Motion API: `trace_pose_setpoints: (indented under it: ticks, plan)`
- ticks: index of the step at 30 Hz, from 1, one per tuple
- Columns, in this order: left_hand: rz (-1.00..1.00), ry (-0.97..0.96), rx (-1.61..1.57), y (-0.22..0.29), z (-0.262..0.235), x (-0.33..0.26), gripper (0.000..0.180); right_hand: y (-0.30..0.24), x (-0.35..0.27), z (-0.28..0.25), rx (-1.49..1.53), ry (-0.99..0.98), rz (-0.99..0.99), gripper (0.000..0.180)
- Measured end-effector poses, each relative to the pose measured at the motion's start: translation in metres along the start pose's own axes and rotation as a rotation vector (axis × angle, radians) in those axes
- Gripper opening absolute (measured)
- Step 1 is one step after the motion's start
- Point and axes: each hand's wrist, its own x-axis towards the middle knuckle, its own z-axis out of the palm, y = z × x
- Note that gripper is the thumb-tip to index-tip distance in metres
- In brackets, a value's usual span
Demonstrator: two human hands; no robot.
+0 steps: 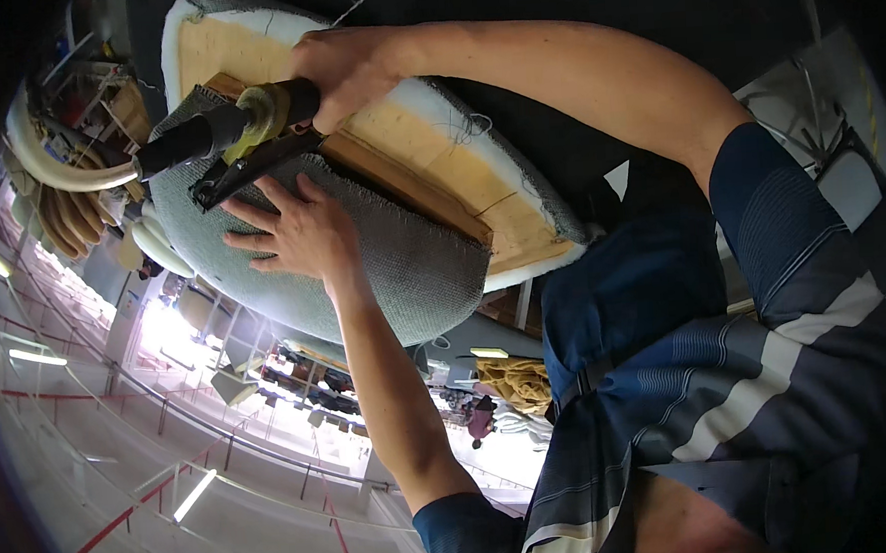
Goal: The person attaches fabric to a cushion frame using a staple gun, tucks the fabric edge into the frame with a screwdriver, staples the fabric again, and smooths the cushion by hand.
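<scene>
My right hand (347,76) is wrapped round the grip of a pneumatic staple gun (264,111), black with a yellowish middle. Its long black magazine (247,174) lies close over grey woven fabric (403,269). My left hand (300,229) rests flat on that fabric with fingers spread, just beside the magazine. The fabric covers a rounded part of a seat or backrest. Behind it is a pale plywood panel (421,142) edged with white padding (239,17) and grey cloth. A wooden strip (408,183) runs along the fabric's edge. The tool's nose is partly hidden by my right hand.
A thick pale hose (41,162) curves at the left near the staple gun. A dark surface (595,108) lies beyond the panel. Brown cloth (514,381) is heaped in the background, where a person (481,422) is visible. Several curved tan pieces (64,221) hang at the left.
</scene>
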Motion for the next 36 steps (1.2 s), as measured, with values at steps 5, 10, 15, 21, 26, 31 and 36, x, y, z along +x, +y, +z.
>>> trace_pose_setpoints:
  ticks: [5, 10, 15, 21, 26, 31, 36]
  plan:
    - [-0.006, -0.014, 0.02, 0.007, -0.002, 0.0, 0.053, -0.004, 0.004, 0.004, 0.01, -0.09, 0.031, 0.009]
    - [0.014, 0.034, -0.019, 0.011, -0.004, -0.001, 0.056, 0.0, 0.005, 0.011, 0.02, -0.063, -0.047, 0.008]
    - [0.027, 0.036, -0.042, 0.009, -0.008, -0.001, 0.059, -0.006, 0.009, 0.014, 0.063, -0.121, -0.001, 0.007]
    - [0.037, 0.06, -0.045, 0.008, -0.005, -0.001, 0.062, 0.007, 0.02, 0.025, -0.043, -0.096, -0.112, 0.009]
    - [0.037, -0.006, -0.011, 0.013, -0.008, 0.001, 0.062, -0.003, 0.016, 0.019, -0.144, -0.057, -0.154, 0.011]
    - [-0.01, -0.096, -0.275, -0.016, -0.003, 0.003, 0.069, -0.019, -0.008, 0.002, -0.036, -0.062, 0.106, 0.015]
    - [0.026, 0.024, -0.103, -0.015, 0.008, -0.009, 0.059, -0.004, -0.016, -0.006, -0.031, 0.018, 0.059, 0.015]
